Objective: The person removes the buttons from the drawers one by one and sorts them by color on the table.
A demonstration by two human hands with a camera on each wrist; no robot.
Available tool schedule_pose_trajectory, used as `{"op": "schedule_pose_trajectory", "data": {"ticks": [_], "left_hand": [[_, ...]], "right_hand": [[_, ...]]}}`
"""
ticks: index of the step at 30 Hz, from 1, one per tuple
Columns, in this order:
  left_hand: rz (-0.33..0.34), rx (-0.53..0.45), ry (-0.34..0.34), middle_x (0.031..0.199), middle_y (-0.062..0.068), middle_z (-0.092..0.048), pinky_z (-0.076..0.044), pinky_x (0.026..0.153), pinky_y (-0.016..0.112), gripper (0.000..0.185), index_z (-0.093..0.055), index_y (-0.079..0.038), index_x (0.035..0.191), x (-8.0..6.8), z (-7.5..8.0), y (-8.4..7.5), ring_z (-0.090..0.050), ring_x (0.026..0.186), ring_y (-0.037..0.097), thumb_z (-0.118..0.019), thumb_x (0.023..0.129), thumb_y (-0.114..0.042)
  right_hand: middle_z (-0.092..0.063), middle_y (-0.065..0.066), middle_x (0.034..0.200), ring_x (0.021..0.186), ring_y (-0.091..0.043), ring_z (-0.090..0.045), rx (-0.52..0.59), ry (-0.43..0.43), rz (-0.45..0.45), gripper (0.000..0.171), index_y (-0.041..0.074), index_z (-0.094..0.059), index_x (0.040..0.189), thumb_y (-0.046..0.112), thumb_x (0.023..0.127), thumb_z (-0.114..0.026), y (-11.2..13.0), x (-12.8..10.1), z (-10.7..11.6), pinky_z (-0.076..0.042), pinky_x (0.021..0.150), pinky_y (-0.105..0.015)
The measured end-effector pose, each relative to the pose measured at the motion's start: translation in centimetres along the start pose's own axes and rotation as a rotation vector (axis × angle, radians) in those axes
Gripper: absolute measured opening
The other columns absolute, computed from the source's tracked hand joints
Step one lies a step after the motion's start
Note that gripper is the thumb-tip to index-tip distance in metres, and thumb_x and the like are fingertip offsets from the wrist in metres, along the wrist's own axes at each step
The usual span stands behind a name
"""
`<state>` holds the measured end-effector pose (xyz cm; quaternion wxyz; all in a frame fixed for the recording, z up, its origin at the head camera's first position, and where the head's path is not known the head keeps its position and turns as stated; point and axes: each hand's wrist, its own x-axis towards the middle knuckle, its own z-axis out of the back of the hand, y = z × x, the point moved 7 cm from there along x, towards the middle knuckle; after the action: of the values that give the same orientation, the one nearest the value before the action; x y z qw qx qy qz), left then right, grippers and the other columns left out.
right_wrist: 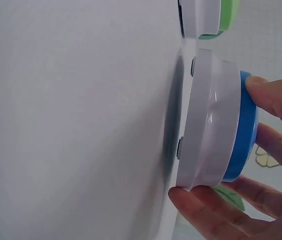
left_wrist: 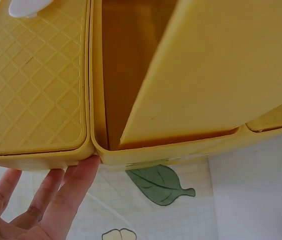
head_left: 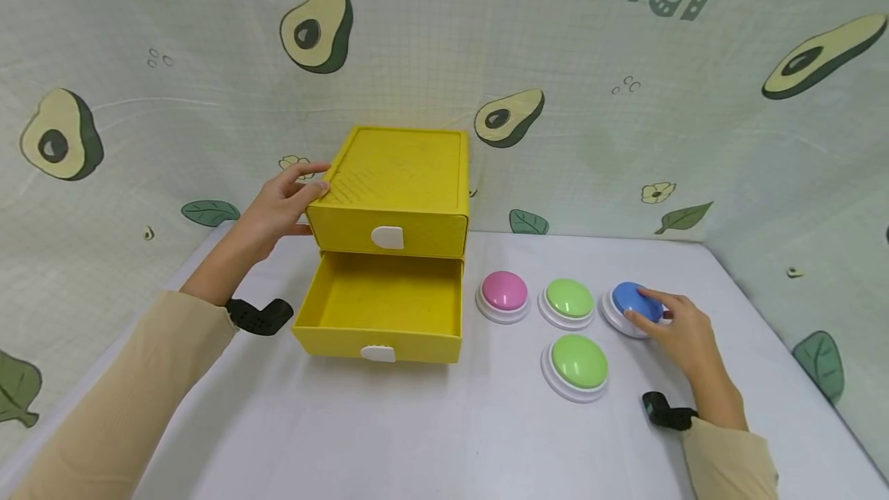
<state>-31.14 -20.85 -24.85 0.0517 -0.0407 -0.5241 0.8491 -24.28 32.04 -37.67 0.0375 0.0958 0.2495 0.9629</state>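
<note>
My left hand (head_left: 274, 211) touches the left side and top edge of a yellow drawer cabinet (head_left: 403, 168). In the left wrist view, its extended fingertips (left_wrist: 81, 172) press on the cabinet's side, by the seam between drawers. The upper drawer is closed; a lower drawer (head_left: 417, 347) with a white handle is pulled out and holds nothing visible. At the right, my right hand (head_left: 687, 334) grips a blue push button (head_left: 633, 299) with a white base. The right wrist view shows the thumb on its blue top and fingers at the base, with a shadow beneath.
Left of the blue button are a pink button (head_left: 505, 292) and a green button (head_left: 569, 299). Another green button (head_left: 579, 363) stands nearer the front. All rest on a white table (head_left: 486, 438). Behind hangs an avocado-print cloth (head_left: 417, 37).
</note>
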Motion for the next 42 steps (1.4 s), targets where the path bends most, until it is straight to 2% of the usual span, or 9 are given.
{"op": "schedule_pose_trajectory", "data": {"ticks": [15,25,38,42], "left_hand": [[-0.001,0.001,-0.004,0.141,0.020,-0.034,-0.045,0.093,0.055,0.055,-0.025,-0.025,0.147,-0.13,0.13,-0.26,-0.047,0.120,0.035,-0.042,0.097,-0.042],[0.003,0.002,-0.001,0.142,0.020,-0.033,-0.045,0.093,0.056,0.055,-0.025,-0.026,0.147,-0.02,0.09,-0.06,-0.046,0.120,0.036,-0.042,0.096,-0.042],[0.001,0.004,0.005,0.142,0.020,-0.033,-0.045,0.093,0.056,0.055,-0.025,-0.026,0.147,0.01,0.08,-0.06,-0.046,0.120,0.036,-0.042,0.097,-0.042],[0.003,-0.006,0.007,0.143,0.020,-0.033,-0.044,0.094,0.057,0.056,-0.024,-0.026,0.147,0.01,0.02,-0.01,-0.046,0.120,0.036,-0.042,0.097,-0.041]], "right_hand": [[-0.040,-0.038,0.128,0.104,-0.050,-0.048,-0.027,0.106,0.007,0.064,-0.004,-0.045,0.133,0.041,0.089,-0.059,0.21,0.45,-0.44,-0.046,0.080,-0.058],[-0.038,-0.039,0.129,0.106,-0.050,-0.045,-0.017,0.135,0.019,0.061,-0.005,-0.041,0.134,0.034,0.090,-0.059,0.30,0.41,-0.49,-0.043,0.082,-0.061],[-0.036,-0.040,0.129,0.107,-0.051,-0.044,-0.027,0.171,0.017,0.065,-0.007,-0.037,0.136,0.036,0.091,-0.057,-0.08,0.47,-0.62,-0.041,0.084,-0.062],[-0.032,-0.043,0.129,0.113,-0.057,-0.037,-0.031,0.174,0.015,0.064,-0.007,-0.037,0.136,0.035,0.092,-0.056,0.05,0.36,-0.52,-0.036,0.089,-0.067]]}}
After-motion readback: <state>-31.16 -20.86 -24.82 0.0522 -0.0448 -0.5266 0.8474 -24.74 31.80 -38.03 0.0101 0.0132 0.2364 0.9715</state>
